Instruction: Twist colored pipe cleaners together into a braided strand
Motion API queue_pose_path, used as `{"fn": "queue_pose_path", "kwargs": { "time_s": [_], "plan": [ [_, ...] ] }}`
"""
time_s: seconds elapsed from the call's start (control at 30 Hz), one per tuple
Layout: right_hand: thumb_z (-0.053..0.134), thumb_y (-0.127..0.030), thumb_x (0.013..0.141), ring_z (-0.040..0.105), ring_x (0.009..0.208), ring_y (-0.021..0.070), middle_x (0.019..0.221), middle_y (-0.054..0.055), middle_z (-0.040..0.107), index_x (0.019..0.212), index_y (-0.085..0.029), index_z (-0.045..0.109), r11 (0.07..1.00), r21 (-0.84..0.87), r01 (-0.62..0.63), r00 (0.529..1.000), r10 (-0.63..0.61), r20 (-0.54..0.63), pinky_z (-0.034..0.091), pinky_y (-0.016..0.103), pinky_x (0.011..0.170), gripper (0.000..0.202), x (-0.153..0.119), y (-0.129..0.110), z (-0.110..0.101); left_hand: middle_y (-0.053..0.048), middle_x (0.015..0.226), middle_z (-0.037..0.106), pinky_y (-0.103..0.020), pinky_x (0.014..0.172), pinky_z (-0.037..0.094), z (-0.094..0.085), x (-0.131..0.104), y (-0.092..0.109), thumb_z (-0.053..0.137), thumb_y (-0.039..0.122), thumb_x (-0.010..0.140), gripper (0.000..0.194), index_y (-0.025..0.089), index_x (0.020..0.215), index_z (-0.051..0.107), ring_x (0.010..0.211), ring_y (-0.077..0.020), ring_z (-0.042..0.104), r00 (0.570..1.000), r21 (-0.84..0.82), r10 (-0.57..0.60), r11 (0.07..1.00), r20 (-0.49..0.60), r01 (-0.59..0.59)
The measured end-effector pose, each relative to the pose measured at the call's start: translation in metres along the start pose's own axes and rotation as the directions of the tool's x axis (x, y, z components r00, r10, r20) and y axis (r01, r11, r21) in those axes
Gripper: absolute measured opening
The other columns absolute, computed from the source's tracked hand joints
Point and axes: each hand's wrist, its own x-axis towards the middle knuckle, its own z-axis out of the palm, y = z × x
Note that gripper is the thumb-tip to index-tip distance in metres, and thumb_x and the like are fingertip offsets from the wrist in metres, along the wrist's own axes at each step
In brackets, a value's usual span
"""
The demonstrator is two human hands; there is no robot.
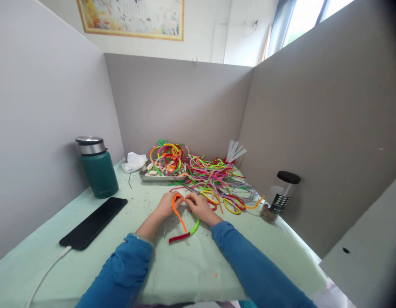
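Note:
Near the middle of the table, my left hand (167,204) and my right hand (198,204) meet at the fingertips. Both are closed on an orange pipe cleaner (177,210), which bends in an arc over my left fingers, its loose end hanging toward me. Below my hands, a green and dark red pipe cleaner (185,235) lies curved on the cloth or hangs from my right hand; I cannot tell which. Just beyond my hands are scissors (190,188), partly hidden among the pipe cleaners. Yellow and red looped pieces (230,204) lie right of my right hand.
A pile of coloured pipe cleaners (214,173) and a metal tray (162,178) of small pieces sit at the back. A green bottle (98,171) and a black phone (93,223) with a cable stand left; a clear black-lidded jar (279,196) stands right. Grey partitions (178,102) enclose the table.

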Motion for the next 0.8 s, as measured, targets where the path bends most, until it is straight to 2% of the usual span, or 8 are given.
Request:
{"fn": "queue_pose_path", "kwargs": {
  "time_s": [0.3,0.43,0.57,0.8],
  "plan": [
    [0.047,-0.026,0.080,0.049,0.059,0.0111,0.066,-0.001,0.059,0.077,-0.018,0.058,1.000,-0.014,0.012,1.000,-0.012,0.004,0.031,0.021,0.054,0.014,0.000,-0.001,0.000,-0.004,0.061,0.062,-0.022,0.055,0.036,-0.003,-0.002,0.004,0.045,0.025,0.069,0.022,0.011,0.068,0.062,0.058,-0.0134,0.052,0.997,-0.074,-0.054,0.996,0.059,0.059],
    [0.048,-0.026,0.080,0.049,0.059,0.0109,0.066,-0.001,0.059,0.077,-0.018,0.058,1.000,-0.020,0.007,1.000,-0.007,0.005,0.030,0.021,0.053,0.013,0.000,0.000,0.000,-0.005,0.061,0.062,-0.023,0.055,0.035,-0.001,0.000,0.000,0.048,0.027,0.068,0.022,0.012,0.065,0.063,0.059,-0.0145,0.053,0.997,-0.073,-0.060,0.995,0.038,0.062],
    [0.047,-0.028,0.081,0.050,0.061,0.0112,0.068,-0.001,0.060,0.078,-0.018,0.058,1.000,-0.020,0.002,1.000,-0.002,-0.006,0.031,0.021,0.054,0.015,0.000,0.002,0.001,-0.005,0.058,0.062,-0.024,0.053,0.034,0.003,0.003,-0.006,0.051,0.032,0.067,0.024,0.012,0.064,0.063,0.057,-0.0154,0.052,0.992,-0.065,-0.123,0.990,0.001,0.123],
    [0.047,-0.030,0.082,0.048,0.059,0.0107,0.067,-0.001,0.059,0.079,-0.017,0.059,1.000,-0.006,0.009,1.000,-0.009,-0.002,0.030,0.021,0.053,0.017,-0.001,0.001,0.001,-0.005,0.055,0.058,-0.024,0.051,0.035,0.004,0.003,-0.011,0.054,0.035,0.065,0.024,0.012,0.061,0.061,0.054,-0.0146,0.051,0.989,-0.192,-0.144,0.971,0.018,0.145]
  ]
}}
